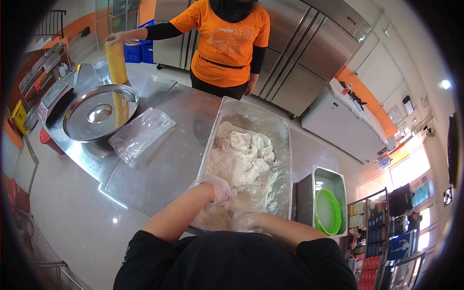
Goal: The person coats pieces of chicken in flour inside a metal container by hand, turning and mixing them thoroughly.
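A deep rectangular metal tub [289, 159] holds a pale, lumpy mass of flour or dough [246, 157], with loose powder around it. My left hand [222, 190], in a clear plastic glove, reaches over the tub's near left side and touches the powdery mixture, its fingers bent down and partly hidden. Close by, at the near end of the tub, my right hand [245, 220] is also gloved and down in the mixture. Blur and flour hide its fingers, so I cannot make out whether it grips anything.
A clear plastic bag [142, 135] lies on the steel table [164, 166], beside a round metal lid [79, 131] and a scale [50, 99]. Across the table a person in orange [229, 43] rests a hand on a tall yellow cylinder [116, 63]. Right of the tub, a metal container [305, 198] holds a green basket [319, 212].
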The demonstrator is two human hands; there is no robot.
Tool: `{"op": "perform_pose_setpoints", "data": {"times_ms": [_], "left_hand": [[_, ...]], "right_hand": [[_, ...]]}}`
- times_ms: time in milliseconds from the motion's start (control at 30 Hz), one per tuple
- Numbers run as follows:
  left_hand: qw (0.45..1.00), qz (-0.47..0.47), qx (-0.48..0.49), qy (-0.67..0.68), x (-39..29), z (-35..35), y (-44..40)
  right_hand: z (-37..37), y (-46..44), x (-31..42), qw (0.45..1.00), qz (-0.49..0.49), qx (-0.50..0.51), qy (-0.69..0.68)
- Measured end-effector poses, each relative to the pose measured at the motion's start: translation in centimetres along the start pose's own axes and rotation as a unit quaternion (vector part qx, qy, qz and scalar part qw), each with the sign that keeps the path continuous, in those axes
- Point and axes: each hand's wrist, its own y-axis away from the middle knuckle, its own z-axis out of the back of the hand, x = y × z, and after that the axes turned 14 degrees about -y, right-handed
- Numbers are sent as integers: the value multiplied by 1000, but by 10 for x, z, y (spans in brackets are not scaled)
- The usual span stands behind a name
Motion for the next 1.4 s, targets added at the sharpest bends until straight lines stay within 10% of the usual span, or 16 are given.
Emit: {"op": "perform_pose_setpoints", "data": {"times_ms": [100, 233, 300, 600, 800, 933, 1100, 1167, 1233, 1300, 1367, 1400], "left_hand": [[1000, -1, -12, -15, 0, 7, 2], [996, -51, -74, -17, 12, -16, -12], [991, -65, -112, -42, 8, -14, -8], [978, 62, -179, 86, -13, 25, 43], [975, -116, -160, 104, -38, 12, 36], [984, -42, -172, 32, -68, 8, 40], [973, -90, -142, 159, -79, 23, 50], [970, -133, -161, 120, -79, 7, 41], [975, -133, -146, 99, -81, 3, 41], [987, -88, -104, 90, -86, 22, 55], [989, -81, -87, 89, -75, 41, 70], [990, -75, -79, 89, -67, 47, 74]], "right_hand": [[-47, -94, -62, 902, 395, -172, 23], [-22, -75, -22, 960, 191, -198, -51], [-25, -96, -46, 912, 218, -347, -33], [16, -9, -67, 919, 122, -370, -58], [31, 22, -48, 876, 56, -467, -106], [20, 25, -33, 689, 246, -583, -352], [18, 11, -56, 728, 156, -667, 23], [33, -45, -82, 613, 342, -634, -325], [32, -53, -85, 648, 262, -674, -239], [25, -23, -71, 692, -107, -648, 299], [22, -46, -77, 710, 293, -622, -149], [20, -44, -79, 767, 320, -521, -196]]}}
